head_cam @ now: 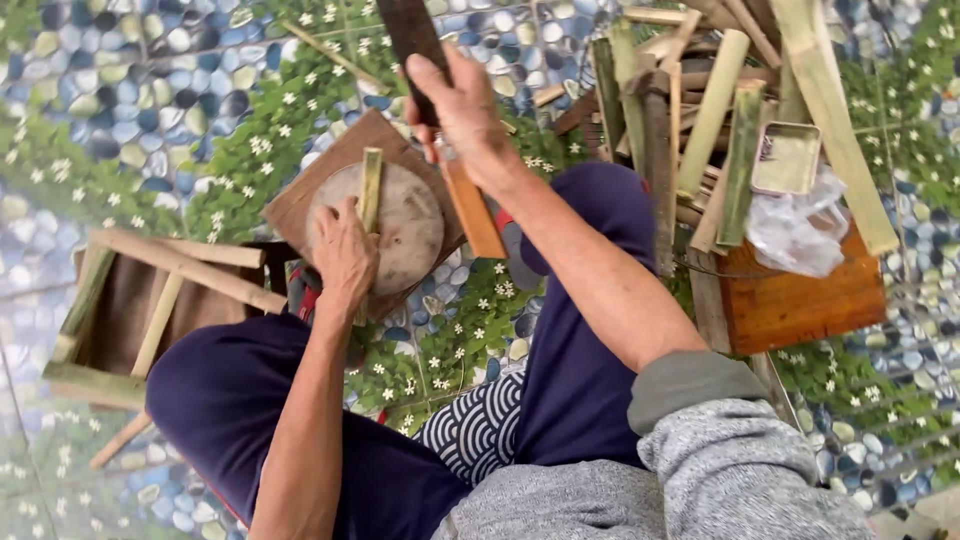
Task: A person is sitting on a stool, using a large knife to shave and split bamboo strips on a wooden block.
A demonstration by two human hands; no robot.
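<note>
I sit low with my knees spread, in dark blue trousers, looking down at a round wooden chopping block [405, 225] that rests on a square brown board [300, 200] on the floor between my legs. The floor [150, 80] is covered in a print of pebbles, green leaves and small white flowers, and it lies open beyond the far edge of the board. My left hand [343, 255] reaches forward with a straight forearm and rests at the near left edge of the block, its fingers closed around the lower end of a short split bamboo piece [371, 190], which stands upright near the block's middle, pale green and flat-faced. My right hand [462, 110] is raised above the far right edge of the block, elbow bent, its fingers clenched around the handle of a dark, broad chopping blade [408, 35] that points up and away from me. An orange-brown wooden slat [472, 210] lies against the right edge of the board. To my right a heap of split bamboo lengths [700, 110] crowds close to my knee, leaning over a reddish wooden box [800, 300] that carries a small metal tin [787, 157] and a crumpled clear plastic bag [795, 230]. To my left a rough bamboo frame [150, 290] sits beside my thigh.
</note>
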